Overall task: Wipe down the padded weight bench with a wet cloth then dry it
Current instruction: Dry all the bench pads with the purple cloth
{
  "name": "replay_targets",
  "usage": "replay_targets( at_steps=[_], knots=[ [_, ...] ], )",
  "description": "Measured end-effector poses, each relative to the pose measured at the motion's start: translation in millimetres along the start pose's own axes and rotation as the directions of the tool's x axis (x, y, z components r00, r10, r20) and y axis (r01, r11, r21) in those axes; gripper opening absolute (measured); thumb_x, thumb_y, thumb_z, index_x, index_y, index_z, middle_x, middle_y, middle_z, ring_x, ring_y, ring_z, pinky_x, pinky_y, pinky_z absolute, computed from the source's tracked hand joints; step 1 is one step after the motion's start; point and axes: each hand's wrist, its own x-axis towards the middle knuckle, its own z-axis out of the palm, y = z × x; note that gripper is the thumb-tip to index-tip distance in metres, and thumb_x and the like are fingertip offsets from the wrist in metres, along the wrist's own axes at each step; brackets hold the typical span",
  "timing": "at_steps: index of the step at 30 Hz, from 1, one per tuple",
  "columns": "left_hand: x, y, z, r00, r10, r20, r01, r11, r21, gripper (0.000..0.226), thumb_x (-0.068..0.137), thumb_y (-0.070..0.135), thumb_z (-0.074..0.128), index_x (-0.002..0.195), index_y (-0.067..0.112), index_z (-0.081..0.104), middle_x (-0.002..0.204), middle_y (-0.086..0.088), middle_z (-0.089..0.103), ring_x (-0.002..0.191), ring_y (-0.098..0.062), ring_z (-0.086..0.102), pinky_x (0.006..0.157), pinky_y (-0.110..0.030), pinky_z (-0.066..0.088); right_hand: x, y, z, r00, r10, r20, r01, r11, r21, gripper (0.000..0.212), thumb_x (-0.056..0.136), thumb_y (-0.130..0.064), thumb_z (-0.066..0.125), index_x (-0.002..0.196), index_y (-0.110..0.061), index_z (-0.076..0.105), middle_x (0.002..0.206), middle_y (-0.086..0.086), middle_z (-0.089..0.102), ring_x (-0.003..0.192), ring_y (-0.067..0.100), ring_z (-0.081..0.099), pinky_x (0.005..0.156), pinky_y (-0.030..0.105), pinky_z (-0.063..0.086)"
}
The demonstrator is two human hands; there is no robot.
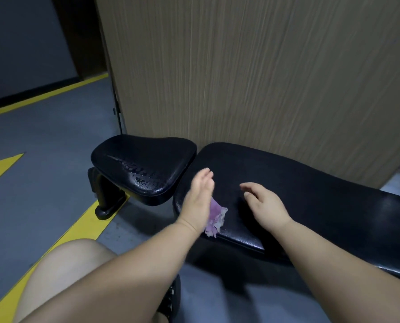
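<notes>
The left hand (199, 201), fingers straight, covered a crumpled purple cloth (216, 215) at the near edge of the long black padded bench (310, 194). At its 3 o'clock the right hand (265, 206) hung loosely spread, holding nothing. A droplet-beaded black seat pad (145, 169) lay at 10 o'clock.

dim indoor light | sheen on bench (310, 194) | motion-blurred hands | wide-angle bowing

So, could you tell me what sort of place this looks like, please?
Probably a gym or workout room: a black padded weight bench with a separate seat pad, on grey flooring marked with yellow stripes.
</notes>
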Motion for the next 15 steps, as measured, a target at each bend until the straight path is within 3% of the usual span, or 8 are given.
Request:
replay_targets(
  at_steps=[2,4,6,9,13,15],
  knots=[
    [9,6,-15,0.991,0.080,-0.109,-0.068,0.992,0.104,0.031,0.089,0.049,0.040,0.113,0.035,0.053,0.117,0.012,0.061,0.116,-0.009,0.056,0.105,-0.031,0.041,-1,-16,7,0.996,-0.087,-0.004,0.087,0.995,-0.057,0.031,0.097,-0.026,0.046,0.126,-0.030,0.059,0.130,-0.012,0.057,0.125,0.008,0.046,0.103,0.024,0.034],
    [19,4,-33,0.977,0.161,-0.141,-0.102,0.930,0.352,0.033,0.093,0.041,0.036,0.112,0.026,0.059,0.113,0.007,0.064,0.114,-0.014,0.057,0.101,-0.030,0.040,1,-36,18,0.973,-0.222,0.059,0.228,0.962,-0.153,0.033,0.097,-0.029,0.046,0.129,-0.028,0.057,0.135,-0.010,0.054,0.130,0.009,0.040,0.107,0.023,0.029],
    [28,2,-49,0.987,0.134,-0.086,-0.067,0.838,0.542,0.042,0.093,0.042,0.033,0.118,0.022,0.061,0.119,0.000,0.063,0.116,-0.018,0.054,0.103,-0.033,0.039,5,-52,33,0.913,-0.336,0.233,0.392,0.881,-0.265,0.041,0.098,-0.034,0.045,0.138,-0.025,0.049,0.147,-0.007,0.042,0.139,0.011,0.028,0.114,0.026,0.021],
    [34,-10,-64,0.999,0.051,0.010,-0.045,0.754,0.655,0.035,0.102,0.032,0.036,0.128,0.022,0.058,0.132,-0.003,0.058,0.126,-0.020,0.048,0.109,-0.037,0.034,8,-61,55,0.823,-0.301,0.482,0.500,0.787,-0.361,0.059,0.099,-0.042,0.038,0.152,-0.020,0.022,0.160,-0.004,0.012,0.147,0.014,0.003,0.120,0.032,0.008],
    [31,-26,-73,0.991,-0.101,0.088,0.006,0.690,0.724,0.041,0.103,0.041,0.029,0.139,0.035,0.048,0.154,-0.001,0.035,0.147,-0.016,0.020,0.119,-0.038,0.015,-9,-57,67,0.839,-0.281,0.465,0.502,0.731,-0.463,0.066,0.100,-0.045,0.033,0.153,-0.014,0.010,0.160,-0.001,0.008,0.147,0.018,-0.004,0.117,0.031,0.001],
    [32,-31,-73,0.982,-0.162,0.097,0.035,0.662,0.748,0.043,0.102,0.047,0.025,0.140,0.042,0.043,0.158,0.001,0.027,0.149,-0.017,0.011,0.121,-0.039,0.009,-23,-52,73,0.834,-0.359,0.419,0.546,0.645,-0.534,0.067,0.096,-0.047,0.034,0.149,-0.008,0.025,0.155,0.007,0.027,0.146,0.027,0.016,0.118,0.040,0.019]
  ],
)
